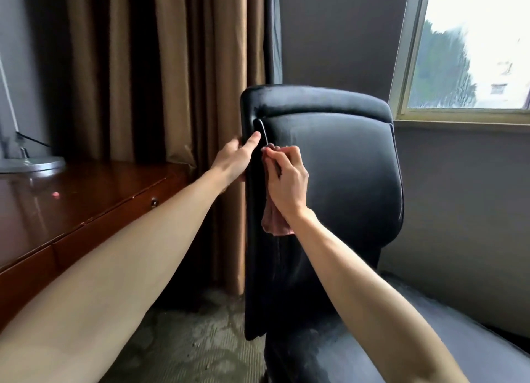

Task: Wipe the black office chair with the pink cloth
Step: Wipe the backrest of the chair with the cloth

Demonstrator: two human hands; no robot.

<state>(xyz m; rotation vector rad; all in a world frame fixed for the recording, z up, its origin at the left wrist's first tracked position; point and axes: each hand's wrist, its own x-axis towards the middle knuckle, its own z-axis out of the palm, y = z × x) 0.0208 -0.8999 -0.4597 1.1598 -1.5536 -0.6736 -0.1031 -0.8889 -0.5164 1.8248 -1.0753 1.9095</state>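
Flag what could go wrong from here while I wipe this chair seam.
1. The right hand holds the cloth bunched. Only a small tip meets the seam, and the rest hangs loose below and could slip free.
2. The left hand grips the chair edge with its thumb right beside the cloth, likely blocking an upward stroke.
3. If that grip loosens, the chair may turn toward the desk.

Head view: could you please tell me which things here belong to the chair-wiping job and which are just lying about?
In the job: black office chair; pink cloth; right hand, gripping the cloth; left hand, holding the backrest's edge.

Just about: wooden desk; lamp base; brown curtain; window.
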